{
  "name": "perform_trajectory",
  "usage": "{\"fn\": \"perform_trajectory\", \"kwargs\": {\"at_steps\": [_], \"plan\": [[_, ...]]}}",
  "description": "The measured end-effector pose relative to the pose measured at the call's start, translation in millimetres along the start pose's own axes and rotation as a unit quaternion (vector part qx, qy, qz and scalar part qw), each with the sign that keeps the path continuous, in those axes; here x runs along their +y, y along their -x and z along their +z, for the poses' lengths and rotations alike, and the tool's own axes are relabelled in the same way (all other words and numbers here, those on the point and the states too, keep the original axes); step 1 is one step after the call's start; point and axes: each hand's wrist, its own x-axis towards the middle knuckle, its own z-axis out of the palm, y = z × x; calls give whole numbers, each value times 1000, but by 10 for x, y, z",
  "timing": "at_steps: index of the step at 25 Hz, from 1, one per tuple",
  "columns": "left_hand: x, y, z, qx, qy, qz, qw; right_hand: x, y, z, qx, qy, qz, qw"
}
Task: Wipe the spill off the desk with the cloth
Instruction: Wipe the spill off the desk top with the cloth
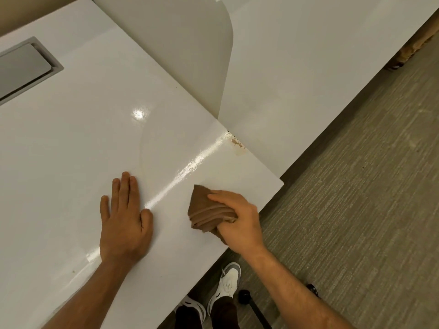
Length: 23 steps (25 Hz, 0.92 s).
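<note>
a: hatch (25,67), grey, set into the desk (78,143) at the far left. what's next along?

b: left hand (124,224), flat on the white top, palm down, fingers straight and close together, thumb out to the side. it holds nothing.

a: and to its right?

b: a bright streak of glare runs slantwise across the top between the hands. then the cloth (207,211), brown, folded into a thick wedge with its point toward the far side. it lies on the desk near the front edge.

a: gripped?

b: yes. right hand (237,222) has it, thumb under the folded layers, fingers curled over the top, forefinger stretched along the upper edge. the heel of that hand sits close to the desk's edge.

a: where's the spill (238,143)?

b: farther back and a little right of the cloth, a small tan blotch with specks, right at the seam where this desk meets the next one (297,79). it's apart from the cloth, not touching.

a: anything else?

b: a pale divider (190,43) stands up along that seam, rounded at the top. right of the desks, grey-green carpet (356,186). below the front edge, two white shoes (226,284), and a black caster (243,296) just beside them.
</note>
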Motion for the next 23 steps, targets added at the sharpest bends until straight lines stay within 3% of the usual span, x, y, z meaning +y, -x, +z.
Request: {"fn": "perform_trajectory", "kwargs": {"at_steps": [2,3,5,7,10,17,23], "plan": [[8,-5,-9,-3,-1,-1,1000,-50,-152,-153,61,-110,93,988],[15,-11,-13,-4,0,-2,1000,-64,-253,-246,117,-115,93,982],[33,-6,-26,-6,1,-3,1000,-97,-456,-384,214,-78,64,972],[46,2,-46,-7,1,-5,1000,-80,-633,-383,249,-1,58,967],[45,5,-57,-6,1,-1,1000,2,-776,-187,218,141,65,963],[28,-21,-37,-1,6,0,1000,-104,-1435,-78,196,95,28,975],[2,-25,-36,2,12,1,1000,-51,-1428,-115,55,105,-116,986]]}}
